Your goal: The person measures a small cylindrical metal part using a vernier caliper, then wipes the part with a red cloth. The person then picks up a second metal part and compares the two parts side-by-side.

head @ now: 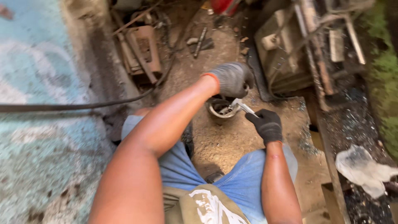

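The left hand (232, 79) curls over one round metal part (222, 108); the right hand (267, 124) pinches one slim metal tool (244, 107), with open dirt floor (224, 141) below.

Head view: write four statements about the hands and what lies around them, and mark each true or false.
1. Both hands wear dark gloves. True: left hand, right hand.
2. The right hand holds a slim metal tool. True.
3. The round metal part sits on a table. False: it lies on the dirt ground.
4. A white rag lies by the painted wall. False: it lies on the far right; the painted wall is on the left.
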